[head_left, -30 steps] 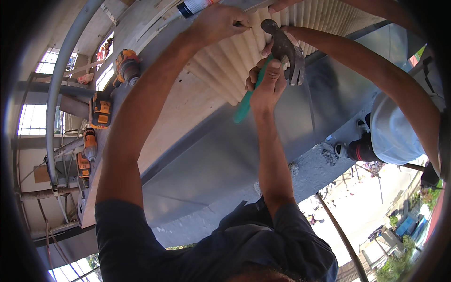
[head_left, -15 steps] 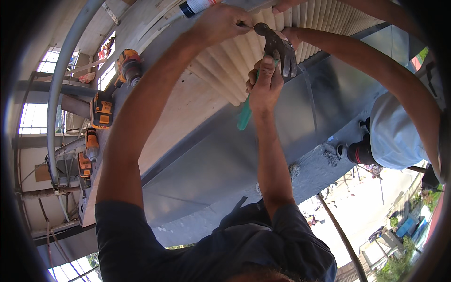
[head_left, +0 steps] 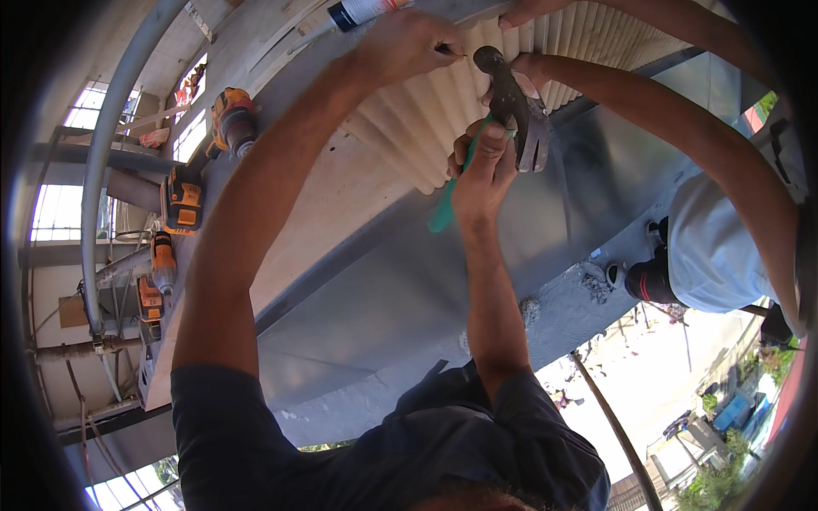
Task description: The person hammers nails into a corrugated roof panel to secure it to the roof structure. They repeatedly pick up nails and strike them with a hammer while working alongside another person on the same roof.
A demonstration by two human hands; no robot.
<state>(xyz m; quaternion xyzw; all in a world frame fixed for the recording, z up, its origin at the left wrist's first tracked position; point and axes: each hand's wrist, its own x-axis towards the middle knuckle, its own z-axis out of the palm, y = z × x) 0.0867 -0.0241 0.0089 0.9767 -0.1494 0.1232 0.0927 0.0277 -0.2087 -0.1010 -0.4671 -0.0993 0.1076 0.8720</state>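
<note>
here, the right hand [head_left: 482,170] clasps a hammer [head_left: 510,100]; the left hand [head_left: 411,43] pinches a thin piece [head_left: 464,56].

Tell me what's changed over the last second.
The claw hammer in the right hand swung left toward the left hand, then drew back to the right. No new grip or release shows. The left hand stayed by the corrugated sheet, and the orange cordless power tools lie where they were.

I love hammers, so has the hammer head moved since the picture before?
Yes: against the wavy sheet, the hammer head shifted right, away from the left hand.
</note>
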